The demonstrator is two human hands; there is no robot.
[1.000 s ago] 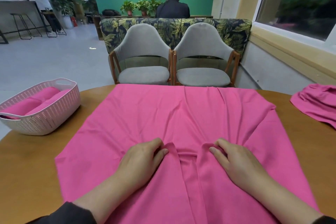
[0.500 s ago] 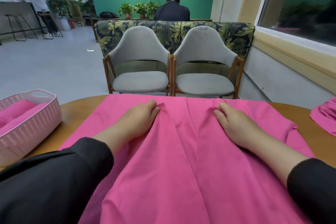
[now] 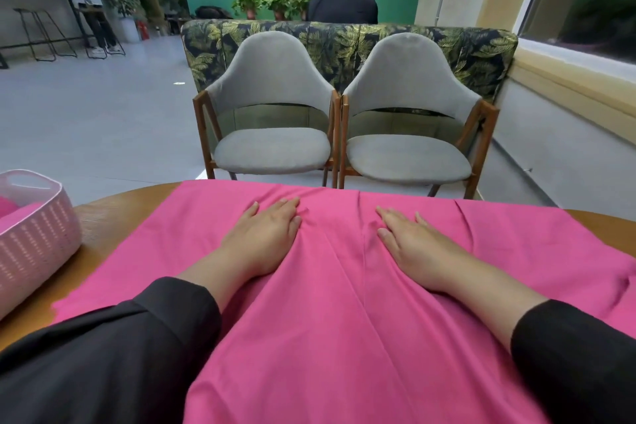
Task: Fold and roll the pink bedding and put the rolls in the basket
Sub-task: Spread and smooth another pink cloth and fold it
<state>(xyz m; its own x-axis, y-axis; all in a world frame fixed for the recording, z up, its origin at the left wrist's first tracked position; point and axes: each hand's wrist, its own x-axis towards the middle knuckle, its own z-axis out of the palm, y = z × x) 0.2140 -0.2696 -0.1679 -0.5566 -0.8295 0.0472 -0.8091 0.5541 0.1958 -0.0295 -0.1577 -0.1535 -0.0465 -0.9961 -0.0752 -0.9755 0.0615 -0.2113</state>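
The fingers of the left hand (image 3: 266, 234) were straight and lay close together, flat on the pink sheet (image 3: 344, 320), with the thumb a little apart. The fingers of the right hand (image 3: 413, 244) were also straight and slightly spread, and pressed on the cloth in the same way. Neither hand pinched anything. Between the two hands a raised pleat of cloth ran from the near side toward the far edge.

The sheet lay spread over the round wooden table (image 3: 113, 217), and its far edge reached the table's far rim. As folded, its long axis seemed to run from the person toward the grey chairs (image 3: 275, 113).

The cloth looked thin, light and very soft, because it wrinkled under the palms. It would probably slide on the smooth wood, so flat pressure was sensible for smoothing, and for folding a pinch at the corners or at the far edge would likely hold best. The pink basket (image 3: 38, 237) stood at the left, with pink rolls (image 3: 13, 217) already inside.
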